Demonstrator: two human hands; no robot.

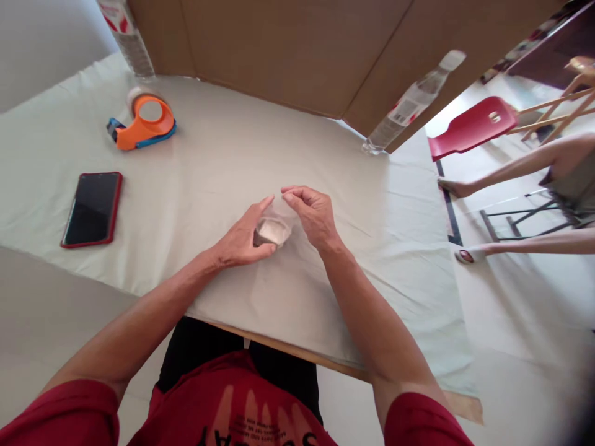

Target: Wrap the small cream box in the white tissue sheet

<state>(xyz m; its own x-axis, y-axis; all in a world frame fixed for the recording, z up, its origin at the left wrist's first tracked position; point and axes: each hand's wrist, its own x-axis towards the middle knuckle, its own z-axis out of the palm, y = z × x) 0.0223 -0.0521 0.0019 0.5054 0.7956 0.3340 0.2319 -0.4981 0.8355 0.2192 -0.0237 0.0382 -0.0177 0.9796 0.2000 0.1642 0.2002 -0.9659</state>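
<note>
A small clear plastic container [273,231] with something pale in it rests on the cloth, near the table's front edge. My left hand [245,235] curves round its left side, thumb in front and fingers behind. A see-through lid or flap [282,205] rises from the container's far side; I cannot make out its exact shape. At its upper right edge, my right hand [312,214] has thumb and index finger pinched together.
An orange and blue tape dispenser [147,124] and a red-cased phone [92,209] lie to the left. Water bottles [132,46] stand at both ends of a brown cardboard panel [279,56]. To the right are a red chair [474,127] and a seated person's legs [520,164].
</note>
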